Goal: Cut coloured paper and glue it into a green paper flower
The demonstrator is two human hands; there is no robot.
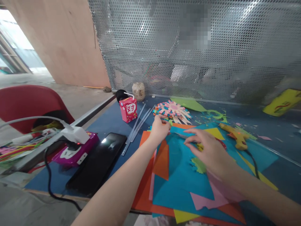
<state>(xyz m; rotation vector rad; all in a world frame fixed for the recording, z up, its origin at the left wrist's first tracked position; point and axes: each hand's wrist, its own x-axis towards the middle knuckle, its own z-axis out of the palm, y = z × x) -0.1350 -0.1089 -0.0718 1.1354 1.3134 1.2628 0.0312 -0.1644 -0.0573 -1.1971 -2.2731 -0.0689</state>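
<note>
while my left hand (pixel 161 128) pinches a small green piece (pixel 170 122) at the fingertips, my right hand (pixel 204 146) curls loosely around scissors (pixel 180 136), fingers part-spread; can't tell how far the blades gape. scissors' long axis runs leftward from my right hand, tips near the green piece. open room nearer me over the blue sheet (pixel 174 179), one green scrap (pixel 198 165) on it; paper flowers (pixel 174 109) crowd beyond, glue gun (pixel 236 136) off right.
</note>
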